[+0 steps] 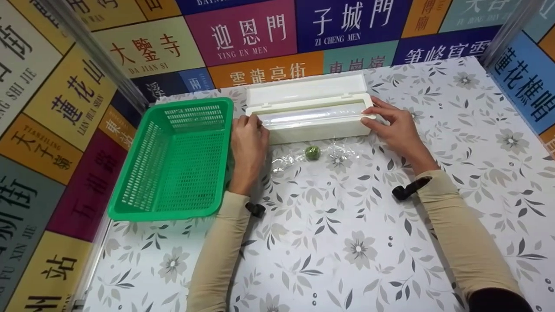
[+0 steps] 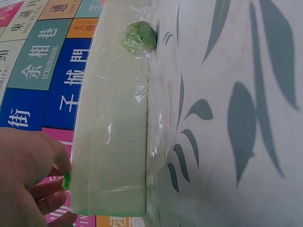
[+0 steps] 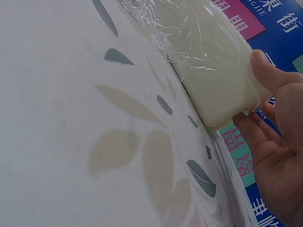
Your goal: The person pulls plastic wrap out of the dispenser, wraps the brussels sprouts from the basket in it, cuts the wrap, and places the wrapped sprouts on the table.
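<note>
A long cream cling film dispenser (image 1: 318, 131) stands on the table with its lid (image 1: 305, 89) swung back and a roll of clear film (image 1: 312, 116) inside. My left hand (image 1: 250, 143) is at its left end, fingers curled at the upper edge. In the left wrist view, those fingers pinch a small green slider (image 2: 66, 181) on that edge. With thumb and fingers, my right hand (image 1: 396, 128) grips the right end. Clear film (image 1: 284, 162) hangs over the front onto the table, and a round green fruit or vegetable (image 1: 312, 152) lies at it, seen through film in the left wrist view.
A green plastic basket (image 1: 186, 173) sits left of my left hand, close beside the forearm. The table (image 1: 303, 268) has a white floral cover. Panels with printed characters (image 1: 251, 34) stand along the back and sides.
</note>
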A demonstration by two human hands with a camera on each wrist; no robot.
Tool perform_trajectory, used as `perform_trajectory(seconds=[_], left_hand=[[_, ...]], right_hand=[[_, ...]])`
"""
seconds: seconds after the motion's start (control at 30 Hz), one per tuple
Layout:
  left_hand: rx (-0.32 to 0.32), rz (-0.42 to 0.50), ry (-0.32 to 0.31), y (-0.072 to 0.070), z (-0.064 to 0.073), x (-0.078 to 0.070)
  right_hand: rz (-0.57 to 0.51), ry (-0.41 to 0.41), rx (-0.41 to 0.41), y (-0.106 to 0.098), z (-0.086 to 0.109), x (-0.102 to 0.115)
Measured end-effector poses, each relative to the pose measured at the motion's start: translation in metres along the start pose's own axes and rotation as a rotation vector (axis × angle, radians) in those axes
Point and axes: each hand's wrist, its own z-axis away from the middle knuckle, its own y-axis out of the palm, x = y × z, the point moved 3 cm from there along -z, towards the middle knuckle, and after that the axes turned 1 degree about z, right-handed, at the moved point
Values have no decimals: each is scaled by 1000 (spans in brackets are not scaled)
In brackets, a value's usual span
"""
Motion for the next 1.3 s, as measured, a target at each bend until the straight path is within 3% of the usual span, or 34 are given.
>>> perform_trajectory(seconds=[0.77,1.07,1.3], left_hand=[[-6,12,-39,-2,8,11],[-44,66,10,-2,14,11],[-49,62,54,-3,18,8]], right_hand=[[-21,2,-5,4,2,4],[-34,0,-17,3,0,10],[-21,57,-7,1,2,15]])
